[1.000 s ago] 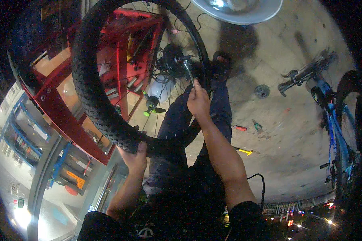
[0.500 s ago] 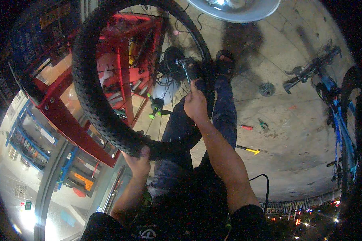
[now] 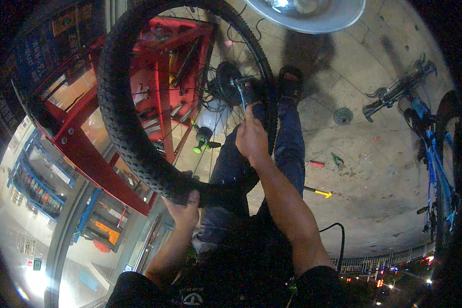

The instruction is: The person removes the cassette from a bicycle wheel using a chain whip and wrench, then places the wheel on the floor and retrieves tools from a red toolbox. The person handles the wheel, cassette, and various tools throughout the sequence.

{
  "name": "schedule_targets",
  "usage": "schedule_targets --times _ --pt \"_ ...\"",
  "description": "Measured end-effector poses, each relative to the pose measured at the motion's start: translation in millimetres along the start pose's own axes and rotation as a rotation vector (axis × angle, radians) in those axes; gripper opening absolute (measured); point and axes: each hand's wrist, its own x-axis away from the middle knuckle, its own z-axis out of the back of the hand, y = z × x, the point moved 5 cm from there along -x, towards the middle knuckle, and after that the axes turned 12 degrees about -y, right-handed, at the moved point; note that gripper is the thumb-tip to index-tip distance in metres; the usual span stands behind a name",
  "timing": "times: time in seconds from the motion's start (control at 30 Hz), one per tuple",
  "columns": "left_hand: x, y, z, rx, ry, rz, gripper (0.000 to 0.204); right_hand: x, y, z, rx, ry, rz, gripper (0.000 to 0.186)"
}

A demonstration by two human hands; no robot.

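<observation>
Wheel [image 3: 117,113] farther right, rack [image 3: 95,163] behind

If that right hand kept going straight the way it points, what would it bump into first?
Following the silver tool it holds, the right hand would probably meet the wheel hub first, though depth is unclear.

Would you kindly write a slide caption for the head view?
Left hand gripping a tire, right hand holding a tool at the hub.

Lettering, none legible to me; my shirt [image 3: 231,280], white emblem [image 3: 192,299]; pane [image 3: 51,233], pale sticker [image 3: 28,246] and green sign [image 3: 37,264]; dark panel [image 3: 41,64], blurred characters.
</observation>
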Motion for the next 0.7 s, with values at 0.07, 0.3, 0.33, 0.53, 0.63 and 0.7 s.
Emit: schedule_targets --times 0.07,0.3,0.33,0.53,0.63,0.7 --pt "0.2 4.8 0.8 -0.085 -0.017 -0.008 0.076 0.6 -3.6 0.4 0.001 -0.015 -0.017 0.054" --pt "0.1 2.4 0.7 -0.049 -0.008 0.025 0.073 0.3 -0.2 3.0 -0.201 0.057 0.005 0.048" --pt "-0.5 5.3 -1.6 -0.046 0.008 0.013 0.071 0.0 -2.5 4.6 -0.205 0.069 0.01 0.048" --pt "-1.4 2.7 -1.1 -0.017 -0.03 0.023 0.077 -6.8 -24.6 20.5 -0.225 0.033 -0.022 0.048" --pt "-1.4 2.7 -1.6 -0.014 -0.023 0.037 0.077 -10.2 -24.6 19.3 -0.267 0.062 -0.021 0.049" --pt "-1.6 2.7 -2.2 -0.005 -0.016 0.04 0.077 -8.2 -19.5 17.5 -0.275 0.074 -0.073 0.046"
